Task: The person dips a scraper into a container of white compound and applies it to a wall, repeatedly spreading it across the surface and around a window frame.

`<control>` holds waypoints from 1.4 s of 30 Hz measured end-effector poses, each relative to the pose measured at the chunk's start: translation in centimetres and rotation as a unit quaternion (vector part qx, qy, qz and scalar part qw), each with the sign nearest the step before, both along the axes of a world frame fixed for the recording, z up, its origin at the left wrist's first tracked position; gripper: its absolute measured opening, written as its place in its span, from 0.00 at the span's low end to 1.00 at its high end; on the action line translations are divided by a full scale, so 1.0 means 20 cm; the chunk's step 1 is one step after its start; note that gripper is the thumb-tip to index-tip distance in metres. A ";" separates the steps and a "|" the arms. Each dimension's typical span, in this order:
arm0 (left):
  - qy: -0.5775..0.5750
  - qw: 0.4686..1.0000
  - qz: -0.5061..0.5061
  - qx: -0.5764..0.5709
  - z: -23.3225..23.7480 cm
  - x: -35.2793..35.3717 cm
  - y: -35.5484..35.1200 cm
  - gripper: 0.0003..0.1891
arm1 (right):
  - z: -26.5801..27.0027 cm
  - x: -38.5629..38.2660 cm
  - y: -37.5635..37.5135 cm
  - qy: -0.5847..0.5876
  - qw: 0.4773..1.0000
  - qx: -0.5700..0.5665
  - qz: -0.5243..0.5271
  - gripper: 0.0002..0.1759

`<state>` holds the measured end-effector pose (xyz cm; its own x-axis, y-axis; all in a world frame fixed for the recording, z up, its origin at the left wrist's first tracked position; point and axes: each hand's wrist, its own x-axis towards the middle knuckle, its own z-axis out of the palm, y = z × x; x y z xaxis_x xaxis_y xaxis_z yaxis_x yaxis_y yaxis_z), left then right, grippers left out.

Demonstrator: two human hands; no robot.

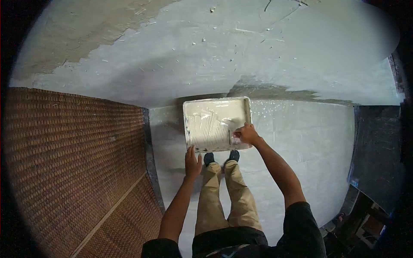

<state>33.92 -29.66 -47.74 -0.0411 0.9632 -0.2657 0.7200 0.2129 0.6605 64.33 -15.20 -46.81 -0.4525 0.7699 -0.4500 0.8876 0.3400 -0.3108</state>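
White tray [215,100] in curled right hand [246,134]

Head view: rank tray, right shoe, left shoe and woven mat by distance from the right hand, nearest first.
1. tray: in the grip of the right hand, at its near right corner.
2. right shoe: just below that hand, on the floor.
3. left shoe: beside it, further left.
4. woven mat: far left of the view.

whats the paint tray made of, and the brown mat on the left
Paint tray: rigid plastic or metal, unclear which; raised rim, coated in glossy off-white paint. Brown mat: woven cane or similar plant fibre, matte, judging by the fine basket-weave rows.
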 end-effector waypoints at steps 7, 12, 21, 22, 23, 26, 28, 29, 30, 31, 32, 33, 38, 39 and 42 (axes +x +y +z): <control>-0.030 0.999 -0.003 0.040 0.09 0.05 0.04 0.30 | 0.05 0.17 0.09 0.019 0.978 -0.144 -0.147 0.17; -0.087 0.992 -0.003 0.091 0.33 0.15 0.19 0.29 | 0.21 0.32 0.06 0.201 0.889 -0.266 -0.314 0.19; -0.145 0.968 -0.092 0.184 1.15 0.36 0.67 0.26 | 1.11 0.44 0.02 0.633 0.619 -0.273 -0.376 0.19; -0.133 0.963 -0.109 0.207 1.25 0.38 0.72 0.26 | 1.23 0.45 0.03 0.639 0.620 -0.262 -0.372 0.19; -0.156 0.956 -0.114 0.221 1.34 0.41 0.78 0.26 | 1.36 0.48 0.03 0.673 0.596 -0.241 -0.365 0.20; -0.157 0.923 -0.135 0.326 1.64 0.50 0.92 0.26 | 1.72 0.53 0.08 0.730 0.561 -0.189 -0.342 0.23; -0.159 0.910 -0.143 0.355 1.86 0.60 1.00 0.26 | 1.91 0.61 0.14 0.740 0.571 -0.133 -0.330 0.24; -0.158 0.894 -0.151 0.390 1.96 0.64 1.04 0.27 | 2.02 0.64 0.16 0.747 0.556 -0.108 -0.348 0.23; -0.157 0.877 -0.158 0.425 2.07 0.69 1.08 0.27 | 2.12 0.70 0.20 0.751 0.557 -0.102 -0.340 0.23; -0.157 0.872 -0.157 0.436 2.17 0.72 1.11 0.27 | 2.20 0.74 0.24 0.763 0.571 -0.086 -0.291 0.21; -0.153 0.868 -0.155 0.446 2.28 0.77 1.16 0.27 | 2.29 0.80 0.29 0.773 0.582 -0.072 -0.241 0.18; -0.144 0.851 -0.160 0.480 2.38 0.81 1.20 0.27 | 2.41 0.81 0.33 0.773 0.579 -0.022 -0.260 0.16; -0.089 0.773 -0.161 0.607 2.90 1.05 1.37 0.28 | 2.95 0.89 0.48 0.788 0.563 0.107 -0.224 0.11; -0.099 0.759 -0.160 0.623 2.98 1.11 1.41 0.28 | 3.04 0.90 0.52 0.776 0.570 0.171 -0.207 0.11; -0.080 0.731 -0.131 0.665 3.21 1.24 1.47 0.28 | 3.20 0.96 0.68 0.726 0.564 0.373 -0.128 0.15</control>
